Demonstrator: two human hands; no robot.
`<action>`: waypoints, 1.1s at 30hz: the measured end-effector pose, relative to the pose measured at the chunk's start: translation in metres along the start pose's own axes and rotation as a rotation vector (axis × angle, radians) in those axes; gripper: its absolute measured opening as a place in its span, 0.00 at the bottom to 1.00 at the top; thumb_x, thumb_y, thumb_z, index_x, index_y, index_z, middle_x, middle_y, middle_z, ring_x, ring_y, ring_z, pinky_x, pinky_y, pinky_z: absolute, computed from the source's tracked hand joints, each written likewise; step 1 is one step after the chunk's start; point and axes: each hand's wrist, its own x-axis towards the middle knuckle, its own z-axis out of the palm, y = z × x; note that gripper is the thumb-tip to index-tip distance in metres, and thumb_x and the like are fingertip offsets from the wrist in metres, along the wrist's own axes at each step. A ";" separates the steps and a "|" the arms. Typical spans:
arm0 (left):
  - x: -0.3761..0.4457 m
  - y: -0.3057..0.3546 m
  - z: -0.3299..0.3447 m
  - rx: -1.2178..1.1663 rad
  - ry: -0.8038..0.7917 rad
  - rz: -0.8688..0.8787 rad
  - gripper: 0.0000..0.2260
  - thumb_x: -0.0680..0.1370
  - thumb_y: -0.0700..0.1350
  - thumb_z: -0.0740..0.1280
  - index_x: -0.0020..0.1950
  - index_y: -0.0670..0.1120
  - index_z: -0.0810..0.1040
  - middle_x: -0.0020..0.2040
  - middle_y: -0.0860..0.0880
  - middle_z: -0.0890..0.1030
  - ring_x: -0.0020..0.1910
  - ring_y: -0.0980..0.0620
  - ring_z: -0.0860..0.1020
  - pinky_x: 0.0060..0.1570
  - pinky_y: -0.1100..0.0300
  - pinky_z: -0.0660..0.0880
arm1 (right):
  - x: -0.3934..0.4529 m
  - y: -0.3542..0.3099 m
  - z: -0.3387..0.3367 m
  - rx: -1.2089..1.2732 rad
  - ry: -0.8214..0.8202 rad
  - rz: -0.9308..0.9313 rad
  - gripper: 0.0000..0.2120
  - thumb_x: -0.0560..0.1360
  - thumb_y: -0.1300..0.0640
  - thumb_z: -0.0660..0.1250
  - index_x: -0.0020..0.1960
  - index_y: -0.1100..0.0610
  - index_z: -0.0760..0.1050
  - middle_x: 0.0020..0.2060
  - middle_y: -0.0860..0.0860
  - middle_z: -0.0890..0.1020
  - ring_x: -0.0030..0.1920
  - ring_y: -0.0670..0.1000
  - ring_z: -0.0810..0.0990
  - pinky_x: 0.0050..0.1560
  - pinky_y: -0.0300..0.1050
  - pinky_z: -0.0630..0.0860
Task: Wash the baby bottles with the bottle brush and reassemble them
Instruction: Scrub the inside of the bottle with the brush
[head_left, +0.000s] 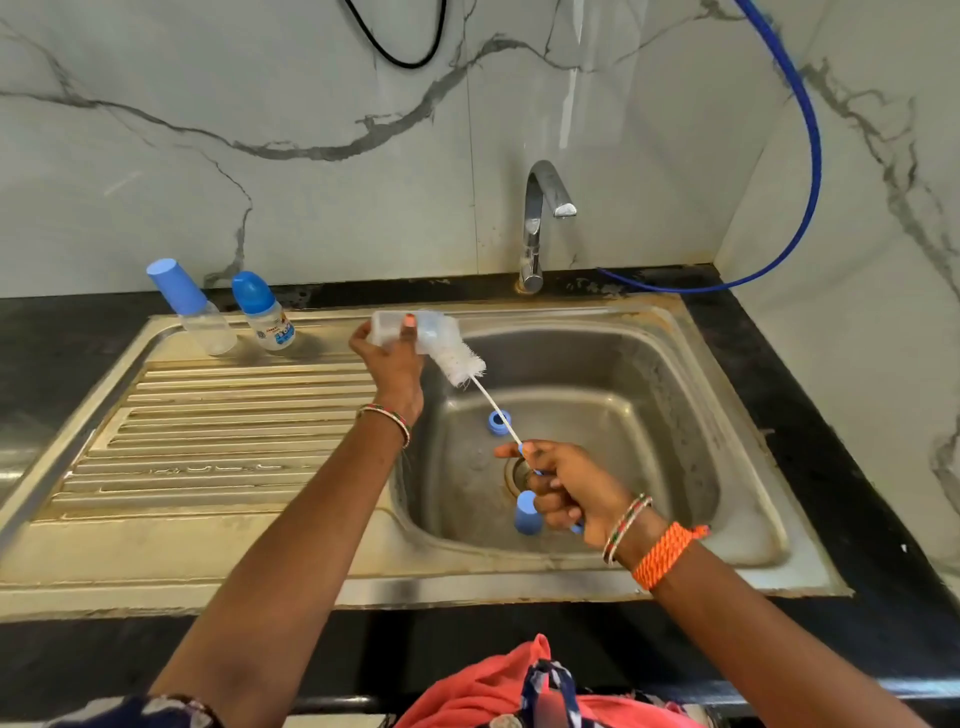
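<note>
Over the steel sink (675, 364), left hand (387, 358) grips a clear bottle (410, 330); right hand (566, 488) holds the bottle brush (467, 364).

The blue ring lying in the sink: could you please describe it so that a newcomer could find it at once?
Start at the steel sink basin below the tap. On its floor, just behind the drain, lies the small blue ring, crossed by the bottle brush stem. Unlike the taller, closed blue cap standing nearer the front, by the right hand, it is low and open in the middle.
</note>
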 end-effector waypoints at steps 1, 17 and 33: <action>0.006 0.003 -0.002 -0.003 0.043 0.004 0.21 0.76 0.36 0.68 0.60 0.47 0.58 0.58 0.44 0.70 0.55 0.46 0.75 0.56 0.44 0.76 | -0.002 0.004 0.000 -0.122 0.098 -0.081 0.15 0.81 0.61 0.53 0.59 0.60 0.76 0.20 0.46 0.60 0.17 0.41 0.55 0.15 0.32 0.53; -0.006 0.028 0.013 -0.179 -0.107 -0.124 0.20 0.76 0.39 0.68 0.61 0.47 0.61 0.61 0.42 0.71 0.61 0.42 0.74 0.53 0.48 0.77 | 0.015 -0.001 -0.009 -0.875 0.616 -0.790 0.24 0.79 0.63 0.57 0.73 0.46 0.64 0.31 0.39 0.68 0.30 0.41 0.67 0.36 0.39 0.68; -0.010 0.026 0.016 -0.239 0.027 -0.237 0.20 0.75 0.36 0.68 0.59 0.46 0.61 0.58 0.43 0.70 0.60 0.40 0.74 0.53 0.44 0.76 | 0.021 -0.002 0.010 -1.053 0.474 -0.699 0.25 0.78 0.62 0.56 0.73 0.47 0.63 0.54 0.55 0.81 0.55 0.60 0.77 0.52 0.49 0.73</action>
